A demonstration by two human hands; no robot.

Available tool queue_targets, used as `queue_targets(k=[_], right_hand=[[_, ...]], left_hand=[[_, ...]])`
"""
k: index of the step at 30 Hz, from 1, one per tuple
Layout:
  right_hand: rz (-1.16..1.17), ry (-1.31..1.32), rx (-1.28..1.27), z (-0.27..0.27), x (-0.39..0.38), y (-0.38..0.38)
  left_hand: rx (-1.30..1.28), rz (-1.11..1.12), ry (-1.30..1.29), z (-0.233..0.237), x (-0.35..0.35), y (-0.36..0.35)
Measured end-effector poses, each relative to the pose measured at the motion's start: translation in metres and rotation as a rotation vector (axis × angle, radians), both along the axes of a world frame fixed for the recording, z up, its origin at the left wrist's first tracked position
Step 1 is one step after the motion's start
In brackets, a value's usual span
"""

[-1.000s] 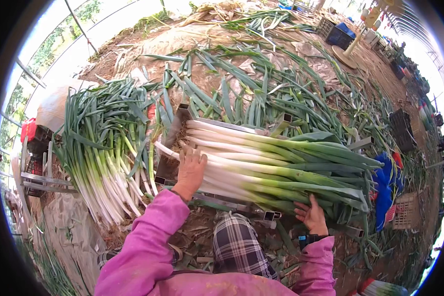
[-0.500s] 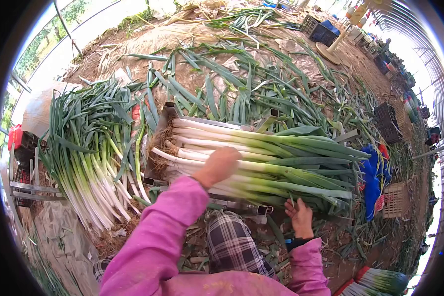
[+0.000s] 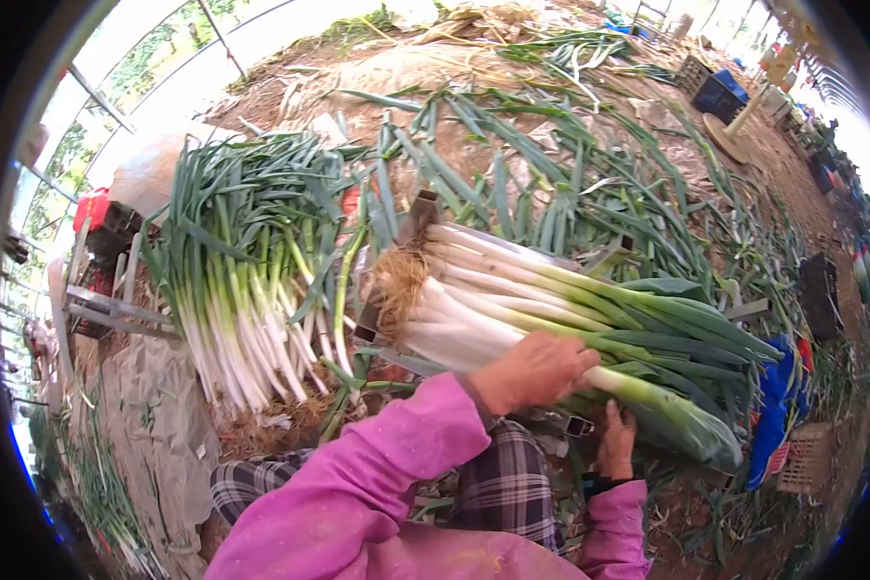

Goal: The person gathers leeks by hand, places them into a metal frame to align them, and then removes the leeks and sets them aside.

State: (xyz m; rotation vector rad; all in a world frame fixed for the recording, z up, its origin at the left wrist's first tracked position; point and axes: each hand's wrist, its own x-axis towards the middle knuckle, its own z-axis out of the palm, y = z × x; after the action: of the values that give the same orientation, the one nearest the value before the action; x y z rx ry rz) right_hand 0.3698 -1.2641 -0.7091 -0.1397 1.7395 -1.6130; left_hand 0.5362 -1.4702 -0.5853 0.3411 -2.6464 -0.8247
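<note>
In the head view my left hand [image 3: 536, 373] is closed round a leek [image 3: 638, 389] at the near side of a bundle, where its white stalk turns green. The bundle of leeks [image 3: 512, 280] lies aslant in a metal frame [image 3: 423, 215], shaggy roots [image 3: 399, 290] to the left and green leaves to the right. My right hand [image 3: 617, 443] is just below the near leaves, its visible fingers pointing up and apart beside the gripped leek. Some of its fingers are hidden.
A pile of leeks [image 3: 251, 290] lies to the left. Loose green leaves [image 3: 512, 145] cover the ground beyond the frame. On the right are a blue cloth [image 3: 775, 411] and a plastic crate [image 3: 804, 459]. My plaid-covered knee [image 3: 507, 483] is close below the frame.
The view has swung left, so everything sits farther right. My left hand has moved along the bundle toward the leaves and now grips a leek. The near leeks' leaf ends hang lower.
</note>
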Motion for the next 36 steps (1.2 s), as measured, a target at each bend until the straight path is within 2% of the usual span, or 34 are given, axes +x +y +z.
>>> queue_targets(k=[2, 3, 4, 7, 9, 10, 12, 13, 15, 16, 17, 18, 19, 22, 25, 28, 29, 30, 35, 36], right_hand=[[0.035, -0.085, -0.029, -0.014, -0.015, 0.005], [-0.002, -0.105, 0.022, -0.004, -0.013, 0.002], [-0.041, -0.121, 0.070, 0.006, -0.013, -0.003], [0.076, -0.136, 0.046, -0.004, -0.021, 0.003], [0.098, -0.026, 0.024, 0.004, -0.013, -0.002], [0.109, 0.030, 0.013, 0.011, -0.009, -0.005], [0.184, -0.048, 0.005, 0.019, -0.007, 0.007], [0.218, -0.085, 0.003, 0.021, -0.009, 0.013], [0.192, -0.197, -0.005, 0.022, -0.015, 0.024], [0.167, -0.251, -0.006, 0.025, -0.018, 0.036], [0.131, -0.223, 0.020, 0.024, -0.021, 0.047], [0.094, -0.192, 0.046, 0.018, -0.024, 0.052], [0.060, -0.160, 0.066, 0.009, -0.029, 0.054], [0.067, 0.407, 0.054, -0.024, -0.041, 0.041], [0.136, 0.138, -0.057, -0.012, -0.053, 0.027], [0.088, 0.182, 0.104, -0.026, -0.050, 0.042], [-0.010, 0.178, 0.092, -0.031, -0.037, 0.045], [-0.046, 0.264, 0.085, -0.085, -0.044, 0.068], [-0.081, 0.122, 0.050, -0.086, -0.028, 0.095], [0.002, 0.357, 0.155, -0.078, -0.034, 0.107]], left_hand=[[0.170, -0.006, -0.087, -0.025, 0.018, 0.007], [0.257, -0.011, -0.153, -0.041, 0.024, 0.009], [0.283, -0.007, -0.176, -0.050, 0.028, 0.009], [0.364, 0.007, -0.208, -0.077, 0.034, 0.010], [0.413, 0.032, -0.179, -0.095, 0.032, 0.006], [0.446, 0.036, -0.246, -0.104, 0.032, 0.003], [0.513, 0.031, -0.382, -0.119, 0.033, -0.004], [0.558, -0.009, -0.361, -0.121, 0.039, -0.007], [0.370, -0.127, -0.342, -0.150, 0.051, -0.022], [0.532, -0.019, -0.489, -0.129, 0.059, -0.027], [0.566, -0.045, -0.550, -0.106, 0.065, -0.034], [0.595, -0.009, -0.490, -0.120, 0.068, -0.030], [0.544, -0.030, -0.397, -0.114, 0.069, -0.029], [0.264, 0.080, -0.444, -0.119, 0.066, -0.018], [0.205, 0.107, -0.316, -0.140, 0.075, -0.010], [0.035, 0.112, -0.325, -0.152, 0.068, -0.006], [0.031, 0.116, -0.337, -0.158, 0.069, -0.003], [-0.010, 0.175, -0.362, -0.157, 0.070, 0.003], [-0.112, 0.335, -0.347, -0.157, 0.068, 0.025], [-0.128, 0.363, -0.341, -0.157, 0.067, 0.027]])
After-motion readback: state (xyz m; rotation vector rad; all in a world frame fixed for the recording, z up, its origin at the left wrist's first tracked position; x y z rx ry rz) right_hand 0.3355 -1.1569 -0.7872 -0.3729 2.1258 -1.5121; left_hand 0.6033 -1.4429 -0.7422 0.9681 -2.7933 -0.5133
